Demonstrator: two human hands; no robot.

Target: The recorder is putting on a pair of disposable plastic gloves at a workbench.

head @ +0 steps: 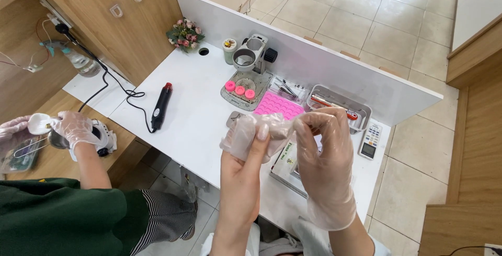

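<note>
My left hand point(241, 168) is bare and raised over the white table point(193, 115). A crumpled clear plastic glove point(244, 133) sits over its fingers, which are pushed part way into it. My right hand point(323, 167) wears a clear plastic glove and pinches the loose glove's edge near its thumb and forefinger. Both hands hover above a small box point(285, 164) lying at the table's front edge.
On the table stand a microscope base point(250, 73) with pink caps, a pink mould tray point(278, 104), a grey tool tray point(340, 107), a remote point(370, 142), and a black heat tool point(161, 107) with cable. A gloved co-worker's hand point(73, 128) works at left.
</note>
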